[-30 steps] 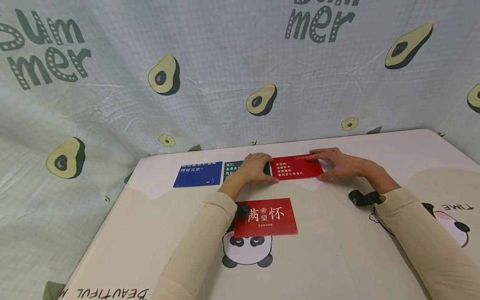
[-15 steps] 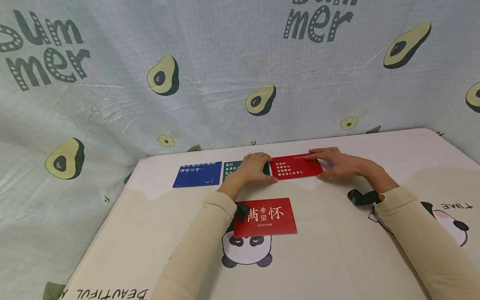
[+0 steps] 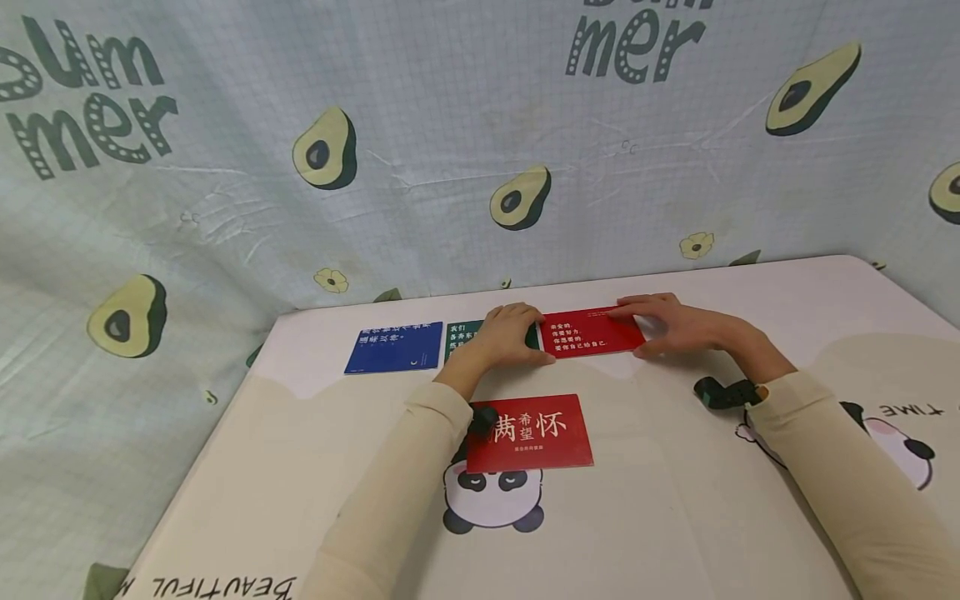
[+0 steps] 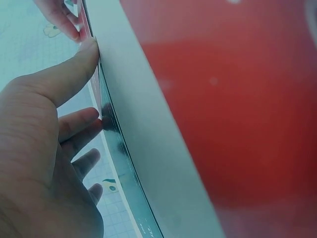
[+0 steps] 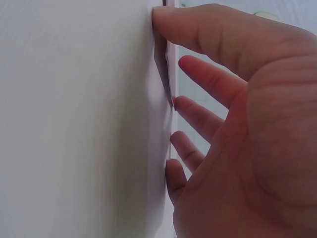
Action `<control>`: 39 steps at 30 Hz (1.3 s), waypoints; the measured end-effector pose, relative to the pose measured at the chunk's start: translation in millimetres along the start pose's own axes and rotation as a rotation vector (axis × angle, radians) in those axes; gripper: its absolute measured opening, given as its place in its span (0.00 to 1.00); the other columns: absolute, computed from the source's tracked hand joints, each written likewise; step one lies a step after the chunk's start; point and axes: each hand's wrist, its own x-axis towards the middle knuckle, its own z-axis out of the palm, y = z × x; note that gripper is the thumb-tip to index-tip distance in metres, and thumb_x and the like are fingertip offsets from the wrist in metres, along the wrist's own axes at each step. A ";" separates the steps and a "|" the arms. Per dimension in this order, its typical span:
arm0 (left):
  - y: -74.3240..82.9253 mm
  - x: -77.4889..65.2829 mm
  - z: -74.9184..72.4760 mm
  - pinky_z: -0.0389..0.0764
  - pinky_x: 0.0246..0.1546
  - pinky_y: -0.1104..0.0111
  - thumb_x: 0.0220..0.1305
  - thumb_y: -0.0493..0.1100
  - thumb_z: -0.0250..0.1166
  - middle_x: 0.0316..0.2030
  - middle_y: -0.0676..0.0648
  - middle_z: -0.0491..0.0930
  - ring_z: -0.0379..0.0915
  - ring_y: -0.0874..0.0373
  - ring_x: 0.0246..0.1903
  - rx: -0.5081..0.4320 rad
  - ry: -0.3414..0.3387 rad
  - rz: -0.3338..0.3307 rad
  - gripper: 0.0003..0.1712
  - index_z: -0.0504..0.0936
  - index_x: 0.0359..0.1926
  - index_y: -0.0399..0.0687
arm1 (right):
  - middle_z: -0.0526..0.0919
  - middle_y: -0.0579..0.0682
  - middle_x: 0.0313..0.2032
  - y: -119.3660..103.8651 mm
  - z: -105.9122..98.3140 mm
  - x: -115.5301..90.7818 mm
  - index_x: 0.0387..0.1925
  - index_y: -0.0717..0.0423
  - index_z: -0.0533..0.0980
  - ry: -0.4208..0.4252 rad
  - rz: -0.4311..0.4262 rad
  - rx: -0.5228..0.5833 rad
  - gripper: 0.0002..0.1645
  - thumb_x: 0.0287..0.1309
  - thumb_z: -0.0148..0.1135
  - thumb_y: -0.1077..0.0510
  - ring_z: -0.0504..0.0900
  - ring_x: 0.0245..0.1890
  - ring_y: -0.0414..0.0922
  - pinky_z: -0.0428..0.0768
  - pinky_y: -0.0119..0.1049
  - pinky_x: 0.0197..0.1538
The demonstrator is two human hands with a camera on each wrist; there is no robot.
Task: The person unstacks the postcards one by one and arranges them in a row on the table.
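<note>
Red card (image 3: 587,335) lies flat or nearly so on the pale table (image 3: 645,508), between the fingertips of both hands. Left hand (image 3: 504,336): thumb at the card's near left corner, index finger by the far one, the rest fanned loosely apart. Right hand (image 3: 672,327): index tip upon the far edge, thumb by the near right corner, other fingers spread and lightly bent. No firm pinch evident in either; more a light bracketing from the two ends, probably to keep the card square and stop it skidding. Under the left palm and knuckles, green card (image 3: 459,335), partly hidden; its seam with the red one falls at those fingertips, touching or just apart, cannot tell. The hand's place over it presumably guards that join. Beyond the left fingers, blue card (image 3: 393,347), same row, narrow gap, edges roughly in line, which suggests deliberate ordering. Nearer than the left thumb, second red card (image 3: 540,433) lies alone, partly covered by the wrist camera (image 3: 483,419), untouched by any finger.
</note>
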 end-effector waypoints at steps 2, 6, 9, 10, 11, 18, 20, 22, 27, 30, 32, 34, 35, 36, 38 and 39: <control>0.1 0.1 -0.1 0.47 0.69 0.56 0.54 0.60 0.66 0.66 0.48 0.65 0.53 0.54 0.68 0.001 -0.001 -0.001 0.40 0.69 0.66 0.50 | 0.56 0.62 0.68 0.1 -0.1 -0.1 0.68 0.52 0.64 -0.001 0.002 0.001 0.47 0.47 0.72 0.52 0.47 0.67 0.63 0.68 0.64 0.55; 0.7 -0.2 -0.5 0.47 0.69 0.55 0.54 0.60 0.67 0.66 0.48 0.65 0.53 0.54 0.67 -0.002 -0.003 -0.003 0.41 0.68 0.66 0.50 | 0.55 0.62 0.68 0.1 -0.4 -0.5 0.68 0.51 0.63 -0.001 0.005 0.006 0.47 0.47 0.73 0.52 0.47 0.67 0.63 0.70 0.63 0.55; 1.0 -0.2 -0.6 0.47 0.69 0.55 0.54 0.60 0.67 0.66 0.48 0.65 0.52 0.54 0.68 -0.003 -0.003 -0.004 0.42 0.67 0.67 0.50 | 0.55 0.62 0.68 -0.2 -0.8 -0.9 0.68 0.51 0.64 -0.001 0.003 0.009 0.47 0.47 0.73 0.52 0.47 0.67 0.63 0.69 0.64 0.55; 0.9 -0.1 -0.6 0.47 0.69 0.55 0.54 0.60 0.67 0.66 0.48 0.65 0.52 0.54 0.68 -0.002 -0.004 -0.004 0.42 0.67 0.67 0.50 | 0.56 0.62 0.68 -0.3 -0.9 -0.9 0.68 0.51 0.64 0.000 0.000 0.008 0.47 0.47 0.73 0.52 0.48 0.67 0.63 0.69 0.64 0.55; 0.8 0.1 -0.4 0.47 0.69 0.55 0.54 0.60 0.67 0.66 0.48 0.64 0.52 0.54 0.68 -0.002 -0.005 -0.004 0.42 0.67 0.67 0.50 | 0.56 0.62 0.68 -0.3 -1.0 -0.9 0.68 0.51 0.64 0.000 0.000 0.008 0.47 0.47 0.73 0.52 0.48 0.66 0.63 0.69 0.64 0.55; 0.7 0.2 -0.4 0.47 0.69 0.55 0.53 0.60 0.67 0.67 0.48 0.64 0.51 0.53 0.68 -0.010 -0.009 -0.002 0.44 0.64 0.69 0.51 | 0.56 0.62 0.68 -1.7 -1.8 -1.3 0.68 0.51 0.64 0.000 0.011 0.016 0.47 0.46 0.73 0.52 0.48 0.66 0.63 0.70 0.62 0.55; 0.9 0.1 -0.1 0.47 0.69 0.55 0.53 0.59 0.68 0.67 0.48 0.64 0.51 0.53 0.68 -0.014 -0.008 -0.002 0.45 0.64 0.69 0.51 | 0.56 0.62 0.68 -2.4 -2.0 -1.5 0.68 0.51 0.64 -0.001 0.015 0.018 0.47 0.46 0.73 0.52 0.48 0.66 0.63 0.70 0.63 0.55; 0.9 0.2 0.1 0.47 0.69 0.55 0.53 0.59 0.68 0.67 0.48 0.64 0.51 0.53 0.68 -0.016 -0.007 -0.002 0.45 0.63 0.69 0.51 | 0.56 0.62 0.68 -3.1 -2.1 -1.8 0.68 0.51 0.64 -0.002 0.018 0.019 0.47 0.46 0.73 0.52 0.48 0.67 0.63 0.70 0.63 0.55; 0.4 -0.6 -1.6 0.47 0.69 0.56 0.54 0.60 0.67 0.68 0.48 0.63 0.51 0.52 0.69 -0.012 -0.021 -0.007 0.45 0.63 0.70 0.51 | 0.55 0.61 0.68 -5.6 -3.2 -1.5 0.69 0.50 0.63 -0.012 0.032 0.027 0.48 0.46 0.73 0.51 0.47 0.67 0.63 0.72 0.61 0.54; 0.6 -2.7 -4.6 0.47 0.69 0.56 0.55 0.59 0.67 0.68 0.47 0.61 0.50 0.52 0.69 -0.016 -0.023 0.001 0.45 0.62 0.70 0.51 | 0.54 0.62 0.68 -7.5 -5.4 -1.6 0.69 0.49 0.63 -0.017 0.040 0.031 0.48 0.47 0.73 0.49 0.47 0.67 0.63 0.70 0.62 0.55; 0.7 -4.9 -6.8 0.49 0.69 0.55 0.56 0.58 0.67 0.69 0.47 0.61 0.50 0.52 0.69 -0.038 -0.018 0.012 0.44 0.62 0.70 0.50 | 0.54 0.62 0.68 -9.3 -7.9 -2.4 0.69 0.49 0.63 -0.009 0.037 0.025 0.48 0.47 0.72 0.48 0.47 0.67 0.63 0.67 0.65 0.56; 0.5 -8.6 -9.0 0.52 0.68 0.55 0.57 0.57 0.67 0.69 0.46 0.60 0.50 0.51 0.69 -0.062 -0.015 0.023 0.44 0.61 0.71 0.50 | 0.54 0.62 0.69 -12.0 -11.0 -4.1 0.69 0.49 0.63 0.006 0.027 0.013 0.48 0.47 0.72 0.47 0.47 0.67 0.63 0.65 0.67 0.57; 0.1 -11.0 -9.8 0.53 0.68 0.55 0.57 0.56 0.67 0.69 0.46 0.60 0.51 0.51 0.69 -0.078 -0.012 0.028 0.44 0.61 0.71 0.50 | 0.54 0.62 0.69 -14.0 -12.6 -4.8 0.69 0.49 0.63 0.016 0.018 0.007 0.48 0.47 0.72 0.47 0.48 0.67 0.63 0.65 0.67 0.57; -0.4 -13.9 -10.6 0.55 0.67 0.54 0.57 0.56 0.67 0.69 0.46 0.60 0.51 0.51 0.69 -0.093 -0.009 0.033 0.44 0.61 0.71 0.49 | 0.54 0.61 0.69 -16.4 -14.1 -5.8 0.69 0.49 0.63 0.028 0.009 0.001 0.48 0.46 0.72 0.47 0.48 0.67 0.63 0.65 0.67 0.56; -1.6 -21.4 -12.3 0.58 0.66 0.54 0.57 0.55 0.67 0.69 0.46 0.61 0.52 0.51 0.68 -0.124 0.001 0.038 0.44 0.61 0.71 0.48 | 0.54 0.61 0.69 -22.3 -16.2 -7.5 0.68 0.50 0.63 0.050 -0.010 -0.014 0.47 0.46 0.73 0.48 0.48 0.67 0.63 0.66 0.67 0.55; -2.4 -25.8 -13.1 0.60 0.65 0.54 0.57 0.55 0.67 0.69 0.46 0.61 0.53 0.52 0.68 -0.137 0.006 0.038 0.44 0.61 0.71 0.48 | 0.54 0.61 0.69 -25.8 -16.4 -8.1 0.68 0.50 0.64 0.059 -0.016 -0.019 0.47 0.47 0.73 0.48 0.49 0.67 0.62 0.67 0.67 0.55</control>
